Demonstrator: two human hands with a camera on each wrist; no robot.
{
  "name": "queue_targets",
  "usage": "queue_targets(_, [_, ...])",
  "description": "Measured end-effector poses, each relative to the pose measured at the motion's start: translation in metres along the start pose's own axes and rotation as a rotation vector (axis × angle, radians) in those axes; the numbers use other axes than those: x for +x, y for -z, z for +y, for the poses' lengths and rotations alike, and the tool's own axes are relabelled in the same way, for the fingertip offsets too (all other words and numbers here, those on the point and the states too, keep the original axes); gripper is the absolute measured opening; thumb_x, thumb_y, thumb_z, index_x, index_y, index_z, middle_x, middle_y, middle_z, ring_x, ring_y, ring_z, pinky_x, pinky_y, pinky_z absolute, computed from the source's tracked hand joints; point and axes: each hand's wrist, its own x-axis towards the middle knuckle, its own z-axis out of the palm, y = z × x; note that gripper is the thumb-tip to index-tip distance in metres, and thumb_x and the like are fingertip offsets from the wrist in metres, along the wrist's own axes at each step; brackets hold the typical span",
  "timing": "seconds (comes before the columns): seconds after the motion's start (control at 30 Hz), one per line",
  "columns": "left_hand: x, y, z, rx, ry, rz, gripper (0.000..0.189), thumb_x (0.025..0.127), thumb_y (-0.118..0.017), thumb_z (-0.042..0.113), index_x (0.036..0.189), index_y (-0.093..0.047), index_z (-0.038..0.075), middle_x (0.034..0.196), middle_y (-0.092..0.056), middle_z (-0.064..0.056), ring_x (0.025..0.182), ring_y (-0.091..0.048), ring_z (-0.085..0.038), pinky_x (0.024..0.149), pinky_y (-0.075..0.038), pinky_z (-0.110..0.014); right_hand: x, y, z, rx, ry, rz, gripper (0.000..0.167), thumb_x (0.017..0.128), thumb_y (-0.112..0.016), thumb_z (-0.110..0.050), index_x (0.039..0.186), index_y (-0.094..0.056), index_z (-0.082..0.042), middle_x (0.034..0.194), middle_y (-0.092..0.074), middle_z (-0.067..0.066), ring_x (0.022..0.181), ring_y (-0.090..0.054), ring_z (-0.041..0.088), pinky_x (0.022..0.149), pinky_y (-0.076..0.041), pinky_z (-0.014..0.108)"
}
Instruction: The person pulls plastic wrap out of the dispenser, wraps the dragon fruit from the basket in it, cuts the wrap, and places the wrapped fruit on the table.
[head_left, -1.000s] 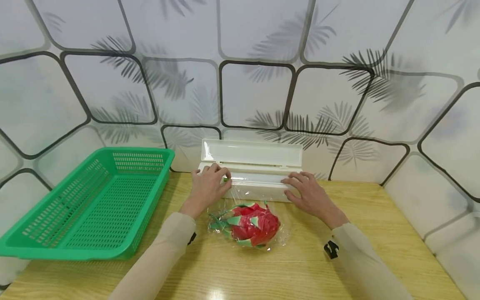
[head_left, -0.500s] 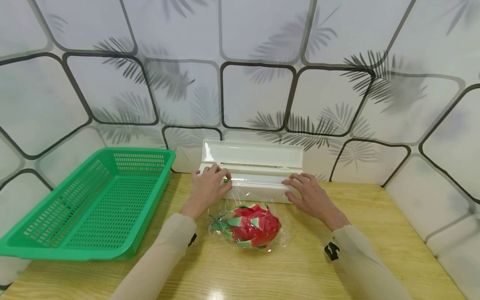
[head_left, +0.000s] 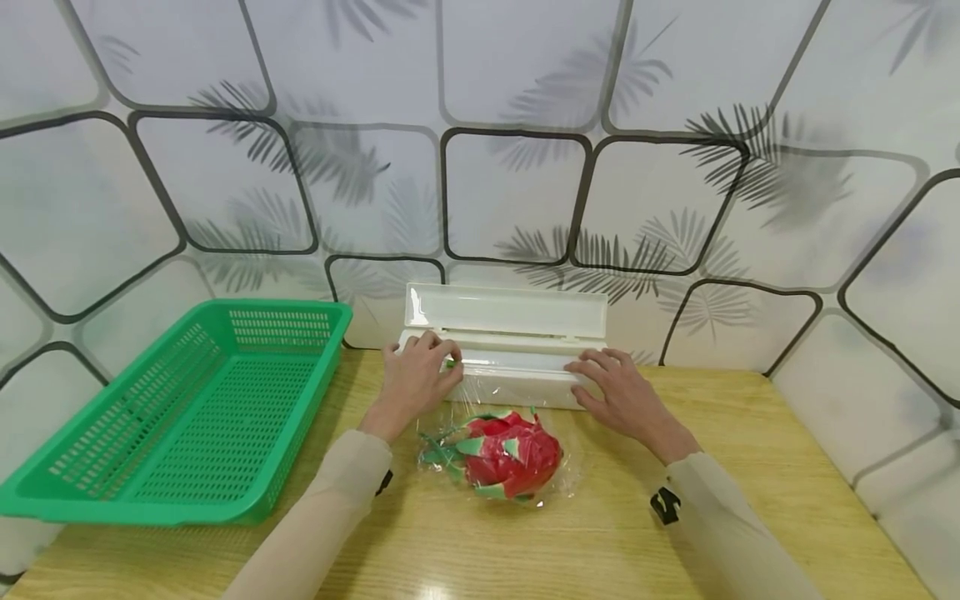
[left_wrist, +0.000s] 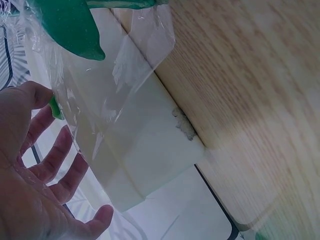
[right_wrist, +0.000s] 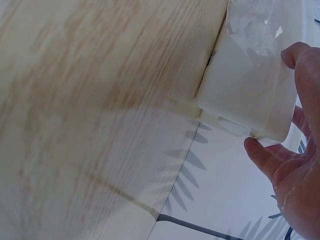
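Note:
A white cling film dispenser box (head_left: 517,390) stands on the table with its lid (head_left: 502,312) raised at the back. My left hand (head_left: 415,375) is at the left part of its top edge. In the left wrist view, thumb and forefinger pinch a small green slide cutter (left_wrist: 56,108). My right hand (head_left: 624,398) holds the box's right end, its thumb on the front edge and its other fingers over the top and end. Clear cling film (left_wrist: 145,47) runs from the box down over a red dragon fruit (head_left: 512,457) with green-tipped scales, lying in front.
A green perforated plastic basket (head_left: 258,492) stands on the left of the wooden table (head_left: 570,550). A patterned wall (head_left: 517,192) rises directly behind the box. Both sleeves carry a black strap at the wrist.
The scene sits slightly lower in the head view. Both hands, the box and the dragon fruit keep their places relative to one another.

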Motion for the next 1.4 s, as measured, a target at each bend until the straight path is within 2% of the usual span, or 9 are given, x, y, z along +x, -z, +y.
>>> queue_targets(0.43, [-0.0012, 0.0008, 0.0007, 0.013, -0.003, -0.006, 0.015, 0.099, -0.061, 0.037, 0.106, -0.070, 0.026, 0.112, -0.066, -0.003, 0.109, -0.065, -0.031, 0.101, -0.043, -0.068, -0.0019, 0.0003, 0.0008, 0.003, -0.002, 0.002, 0.028, 0.090, -0.075, -0.018, 0.117, -0.073, -0.009, 0.115, -0.070, 0.017, 0.110, -0.065, 0.036, 0.106, -0.044, 0.059])
queue_targets(0.7, [-0.0015, 0.0008, -0.0010, 0.002, -0.011, 0.037, 0.013, 0.097, -0.064, 0.035, 0.103, -0.071, 0.026, 0.108, -0.066, -0.003, 0.104, -0.065, -0.031, 0.098, -0.045, -0.066, -0.0017, 0.0012, -0.0001, -0.003, 0.017, 0.029, 0.029, 0.089, -0.076, -0.015, 0.116, -0.072, -0.009, 0.114, -0.070, 0.017, 0.110, -0.065, 0.037, 0.104, -0.045, 0.059])
queue_targets(1.4, [-0.0036, 0.0017, -0.0039, -0.002, -0.001, 0.048, 0.013, 0.097, -0.065, 0.036, 0.103, -0.071, 0.026, 0.106, -0.065, -0.003, 0.104, -0.065, -0.032, 0.098, -0.044, -0.067, -0.0007, -0.0012, 0.0013, -0.011, 0.040, 0.037, 0.030, 0.087, -0.077, -0.013, 0.116, -0.072, -0.009, 0.113, -0.069, 0.017, 0.108, -0.065, 0.035, 0.103, -0.046, 0.059])
